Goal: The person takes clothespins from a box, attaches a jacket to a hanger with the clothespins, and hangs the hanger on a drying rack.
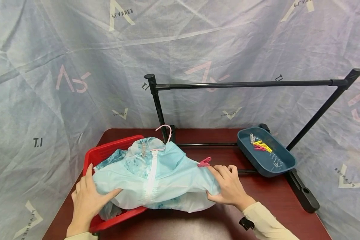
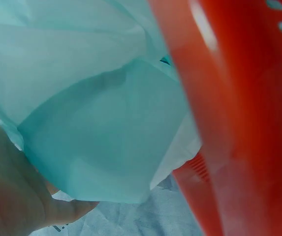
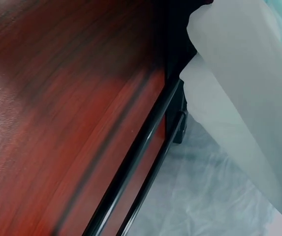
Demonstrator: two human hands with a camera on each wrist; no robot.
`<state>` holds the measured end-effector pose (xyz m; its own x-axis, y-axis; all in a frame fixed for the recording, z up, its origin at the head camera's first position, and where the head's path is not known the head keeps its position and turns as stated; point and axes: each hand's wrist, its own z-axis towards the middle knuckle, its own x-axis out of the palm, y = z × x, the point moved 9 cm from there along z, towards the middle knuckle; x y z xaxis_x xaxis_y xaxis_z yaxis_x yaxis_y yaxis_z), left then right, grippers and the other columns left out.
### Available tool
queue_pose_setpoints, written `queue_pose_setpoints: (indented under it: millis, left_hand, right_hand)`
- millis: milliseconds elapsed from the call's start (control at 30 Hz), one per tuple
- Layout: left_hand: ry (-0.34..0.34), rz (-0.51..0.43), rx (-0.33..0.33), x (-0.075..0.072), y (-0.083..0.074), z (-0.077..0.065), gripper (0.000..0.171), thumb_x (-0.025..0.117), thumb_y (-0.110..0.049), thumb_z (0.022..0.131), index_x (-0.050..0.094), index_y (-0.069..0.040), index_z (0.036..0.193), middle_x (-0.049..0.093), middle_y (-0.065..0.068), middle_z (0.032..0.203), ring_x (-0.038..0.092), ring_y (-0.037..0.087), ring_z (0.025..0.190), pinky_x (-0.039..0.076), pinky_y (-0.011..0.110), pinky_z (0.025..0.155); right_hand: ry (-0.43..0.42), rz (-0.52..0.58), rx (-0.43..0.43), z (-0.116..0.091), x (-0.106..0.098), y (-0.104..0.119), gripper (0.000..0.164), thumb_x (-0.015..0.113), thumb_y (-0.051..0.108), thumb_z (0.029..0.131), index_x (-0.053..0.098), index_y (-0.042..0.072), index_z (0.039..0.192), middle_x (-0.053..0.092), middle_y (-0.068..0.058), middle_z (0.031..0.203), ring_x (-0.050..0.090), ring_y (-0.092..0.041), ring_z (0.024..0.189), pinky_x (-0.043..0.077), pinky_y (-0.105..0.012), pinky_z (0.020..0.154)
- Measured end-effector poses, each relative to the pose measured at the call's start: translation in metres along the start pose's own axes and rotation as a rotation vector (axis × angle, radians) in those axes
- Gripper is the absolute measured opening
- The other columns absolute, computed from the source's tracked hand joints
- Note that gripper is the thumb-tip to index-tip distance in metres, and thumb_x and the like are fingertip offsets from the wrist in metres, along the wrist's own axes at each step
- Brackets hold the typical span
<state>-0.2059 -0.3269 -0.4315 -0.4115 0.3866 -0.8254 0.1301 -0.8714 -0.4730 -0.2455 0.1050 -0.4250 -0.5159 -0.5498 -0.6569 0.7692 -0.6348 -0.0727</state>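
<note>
A light blue hooded jacket with a white zip lies over the red basket, its pink hanger hook sticking up at the collar. One grey clothespin clips the hood side; a pink clothespin clips the right shoulder. My left hand is at the jacket's left side, fingers straight and thumb spread over the cloth. My right hand pinches the jacket's right side between thumb and fingers, just below the pink clothespin. In the left wrist view, cloth hangs beside my hand.
The red basket holds more cloth under the jacket. A black rack stands behind, its lower bars crossing the reddish-brown table. At the right, a blue tray holds several clothespins.
</note>
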Motion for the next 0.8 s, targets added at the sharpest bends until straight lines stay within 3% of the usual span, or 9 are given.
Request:
queue_pose_setpoints:
  millis: [233,800]
  left_hand:
    - [0.016,0.016,0.015,0.002,0.0,-0.001,0.136,0.083,-0.065,0.063,0.006,-0.009,0.16,0.044,0.029,0.126,0.04,0.05,0.111,0.032,0.065,0.079]
    - [0.079,0.009,-0.02,0.008,0.01,0.0,0.148,0.087,-0.066,0.056,-0.002,-0.006,0.159,0.037,0.037,0.138,0.036,0.055,0.117,0.03,0.07,0.083]
  right_hand:
    - [0.006,0.005,0.032,-0.008,-0.001,-0.004,0.078,0.045,0.064,0.085,0.065,0.0,0.124,0.06,-0.014,0.101,0.057,-0.027,0.086,0.032,-0.049,0.073]
    - [-0.106,0.021,0.06,-0.015,-0.013,-0.008,0.073,0.052,0.059,0.084,0.065,-0.001,0.122,0.061,-0.015,0.099,0.056,-0.026,0.079,0.03,-0.05,0.071]
